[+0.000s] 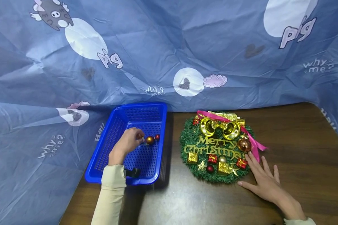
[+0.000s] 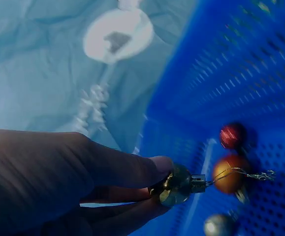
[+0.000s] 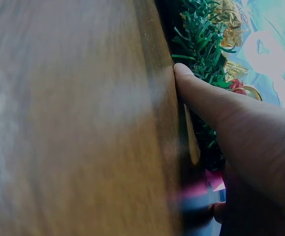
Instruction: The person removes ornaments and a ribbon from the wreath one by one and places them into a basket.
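Note:
Over the blue basket (image 1: pixel 162 150), my left hand (image 1: pixel 128 140) pinches a small shiny gold bauble (image 2: pixel 175 186) between thumb and fingers. Its cap and silvery hanging string point away from the fingertips. An orange-gold bauble (image 1: pixel 150 140), a red bauble (image 1: pixel 157 137) and a pale silvery bauble (image 2: pixel 218 225) lie in the basket. My right hand (image 1: pixel 266 182) rests, fingers spread, at the lower right edge of a green Christmas wreath (image 1: pixel 201 175). Its fingertips reach the wreath's edge near a copper bauble (image 1: pixel 244 145).
The wreath lies flat on the wooden table (image 1: pixel 186 200) and carries gold bells (image 1: pixel 231 130), gold lettering, small gift boxes and a pink ribbon (image 1: pixel 257 144). A blue printed cloth (image 1: pixel 146 47) hangs behind the table and covers the left side.

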The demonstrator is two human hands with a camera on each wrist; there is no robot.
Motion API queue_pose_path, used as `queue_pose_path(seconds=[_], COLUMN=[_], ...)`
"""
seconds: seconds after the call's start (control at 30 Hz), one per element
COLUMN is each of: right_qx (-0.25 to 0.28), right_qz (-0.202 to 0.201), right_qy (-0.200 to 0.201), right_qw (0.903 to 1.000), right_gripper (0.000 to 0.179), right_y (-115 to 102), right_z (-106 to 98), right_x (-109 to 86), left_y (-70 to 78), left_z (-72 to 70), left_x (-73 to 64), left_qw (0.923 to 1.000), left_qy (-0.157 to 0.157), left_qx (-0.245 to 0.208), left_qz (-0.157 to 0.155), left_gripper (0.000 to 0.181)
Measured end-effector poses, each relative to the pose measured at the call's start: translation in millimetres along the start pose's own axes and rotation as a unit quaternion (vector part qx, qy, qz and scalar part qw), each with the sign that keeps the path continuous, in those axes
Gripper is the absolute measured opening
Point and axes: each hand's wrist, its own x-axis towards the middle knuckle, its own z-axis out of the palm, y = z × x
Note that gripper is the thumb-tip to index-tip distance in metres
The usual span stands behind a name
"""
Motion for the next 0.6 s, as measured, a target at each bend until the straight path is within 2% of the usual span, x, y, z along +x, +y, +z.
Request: queue_pose_path(seconds=[0.17, 0.27, 0.43, 0.6], right_qx=[0.002, 0.002, 0.005, 0.006], right_qz=[0.000, -0.001, -0.002, -0.002], right_qy=[-0.002, -0.003, -0.005, -0.008], right_qw=[1.0000, 1.0000, 1.0000, 0.9999], right_gripper=[0.102, 0.102, 0.102, 0.101], right_y=[0, 1, 1, -1], right_z=[0, 0, 0, -2], right_x=[0.0, 0.1, -0.1, -0.4], left_y=[-17.3, -23.7, -27.6, -28.5], left_z=[8.6, 12.6, 16.2, 18.8], left_x=[2.0, 3.3, 6.8, 11.0], left_qw=[0.9994, 0.9978, 0.9944, 0.9917], left_qy=[-0.024, -0.046, -0.076, -0.105], left_qx=[0.007, 0.002, -0.004, 0.010], left_qz=[-0.023, -0.047, -0.074, -0.073], left_gripper=[0.008, 0.008, 0.010, 0.012])
